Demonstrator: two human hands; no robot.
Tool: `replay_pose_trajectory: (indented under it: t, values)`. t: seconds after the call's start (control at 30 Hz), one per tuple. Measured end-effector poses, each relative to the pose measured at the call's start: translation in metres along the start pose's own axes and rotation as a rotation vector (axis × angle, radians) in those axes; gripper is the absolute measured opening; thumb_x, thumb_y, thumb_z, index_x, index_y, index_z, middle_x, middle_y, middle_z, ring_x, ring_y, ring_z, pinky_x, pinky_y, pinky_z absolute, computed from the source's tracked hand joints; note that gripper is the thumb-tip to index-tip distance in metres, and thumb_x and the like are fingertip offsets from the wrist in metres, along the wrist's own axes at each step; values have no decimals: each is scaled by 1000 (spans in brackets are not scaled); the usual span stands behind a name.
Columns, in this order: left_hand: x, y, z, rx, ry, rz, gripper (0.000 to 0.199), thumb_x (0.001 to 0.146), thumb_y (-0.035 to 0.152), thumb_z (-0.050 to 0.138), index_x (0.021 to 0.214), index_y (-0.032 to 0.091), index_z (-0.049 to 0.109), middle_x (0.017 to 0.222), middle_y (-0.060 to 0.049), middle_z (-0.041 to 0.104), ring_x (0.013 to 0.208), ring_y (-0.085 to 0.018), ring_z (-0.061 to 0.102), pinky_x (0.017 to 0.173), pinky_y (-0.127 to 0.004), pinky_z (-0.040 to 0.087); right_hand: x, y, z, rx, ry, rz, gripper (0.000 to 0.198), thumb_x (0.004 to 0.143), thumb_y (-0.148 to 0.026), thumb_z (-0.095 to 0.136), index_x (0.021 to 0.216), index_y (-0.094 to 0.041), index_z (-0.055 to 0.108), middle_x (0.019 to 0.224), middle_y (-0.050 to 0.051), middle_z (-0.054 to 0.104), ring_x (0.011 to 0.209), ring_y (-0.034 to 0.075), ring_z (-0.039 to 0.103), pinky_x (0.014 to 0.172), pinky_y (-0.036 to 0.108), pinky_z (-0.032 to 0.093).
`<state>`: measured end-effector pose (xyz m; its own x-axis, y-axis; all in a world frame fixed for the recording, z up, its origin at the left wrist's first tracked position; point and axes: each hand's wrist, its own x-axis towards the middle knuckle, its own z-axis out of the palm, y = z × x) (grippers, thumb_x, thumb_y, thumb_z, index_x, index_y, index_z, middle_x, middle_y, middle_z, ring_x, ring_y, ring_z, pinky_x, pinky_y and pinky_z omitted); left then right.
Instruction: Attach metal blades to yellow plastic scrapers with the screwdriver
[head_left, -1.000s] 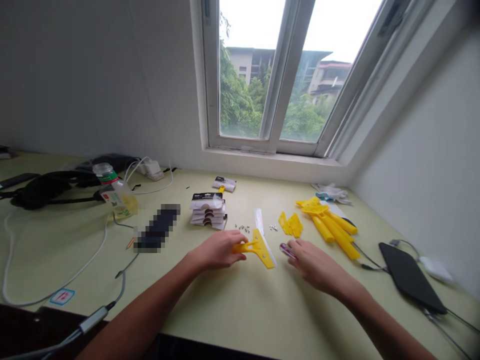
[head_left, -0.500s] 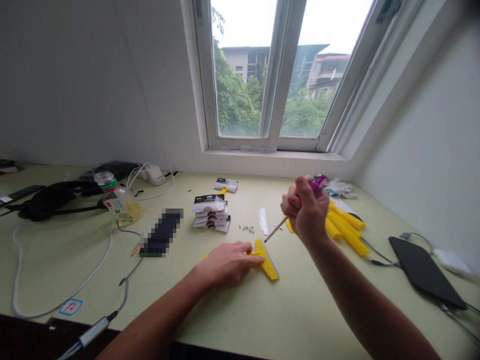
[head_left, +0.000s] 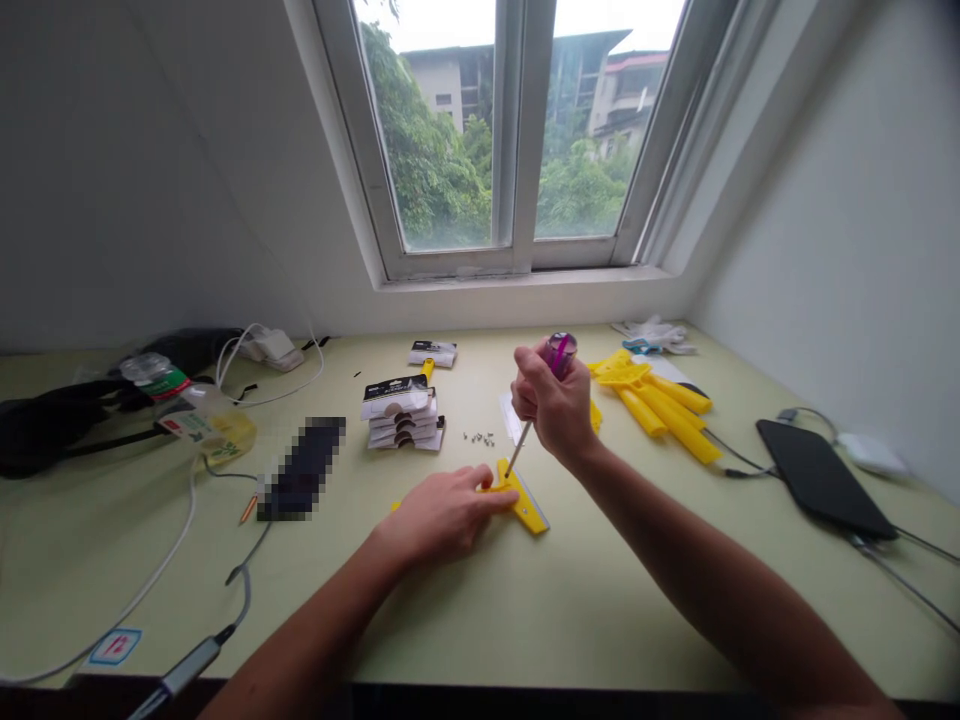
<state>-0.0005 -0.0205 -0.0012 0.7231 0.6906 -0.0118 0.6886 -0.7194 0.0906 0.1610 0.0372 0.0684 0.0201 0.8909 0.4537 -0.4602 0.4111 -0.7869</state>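
A yellow scraper (head_left: pixel 531 510) with a metal blade edge lies on the table, its handle mostly under my left hand (head_left: pixel 450 505). The fingers of that hand are closed around the handle near the head. My right hand (head_left: pixel 551 400) is wrapped round the purple handle of a screwdriver (head_left: pixel 520 450), held at a slant. Its tip touches the scraper head near the upper end, where a screw seems to sit. Another screw shows lower on the head. Several small screws (head_left: pixel 480 438) lie loose just beyond the scraper.
Packaged scraper blades (head_left: pixel 401 410) are stacked behind my left hand, with one yellow-handled pack (head_left: pixel 433 354) farther back. Yellow scraper parts (head_left: pixel 660 400) lie to the right, near white gloves (head_left: pixel 656 335) and a black phone-like device (head_left: pixel 821 475). A plastic bottle (head_left: pixel 202 415) and cables are left.
My right hand has brought the screwdriver left and its tip now rests on the scraper head. The view has shifted slightly. My left hand keeps its hold on the scraper.
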Motion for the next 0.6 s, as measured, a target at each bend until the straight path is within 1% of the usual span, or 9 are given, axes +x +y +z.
replay_pose_trajectory:
  t: [0.13,0.27,0.33,0.4,0.43,0.5,0.6]
  values:
    - [-1,-1,1,-11,4,7,43,95,25,41,132,44,46,104,0,55,79,-14,55,64,-26,38,0,3,-1,-30,15,-10,34,83,-36,67,69,-22,40,43,-13,34,31,3,29,31,17,23]
    - [-1,-2,1,-16,19,16,43,94,24,42,132,44,47,103,1,55,78,-15,55,62,-26,37,3,5,-4,-55,68,-30,36,83,-38,67,69,-23,37,43,-13,32,31,3,28,30,17,22]
    - [-1,-2,0,-14,21,20,42,94,24,42,131,44,47,102,0,55,78,-15,55,61,-26,36,5,6,-4,-95,110,-47,37,83,-40,66,69,-23,36,43,-13,31,31,4,28,30,18,22]
    - [0,-1,-1,-12,20,22,41,94,24,42,130,43,48,101,0,55,78,-15,55,60,-26,35,3,8,-1,-149,119,-68,37,84,-43,65,70,-23,36,44,-13,31,32,4,29,31,18,24]
    - [0,-1,-2,-11,19,24,41,94,24,42,130,43,49,100,0,55,77,-15,55,60,-26,35,1,9,1,-166,102,-84,35,85,-45,64,74,-24,38,46,-13,32,33,5,29,32,18,24]
    - [0,-1,-3,-10,21,28,39,95,25,42,128,42,51,97,0,55,76,-14,54,59,-26,34,-5,11,5,-192,29,-132,27,87,-48,60,88,-26,43,49,-12,35,35,6,30,33,19,25]
    - [0,-1,-2,-14,28,29,38,95,25,41,128,42,52,96,0,55,77,-14,55,60,-26,35,-16,12,11,-323,-96,-193,32,92,-49,50,114,-30,40,56,-10,40,39,9,36,37,21,30]
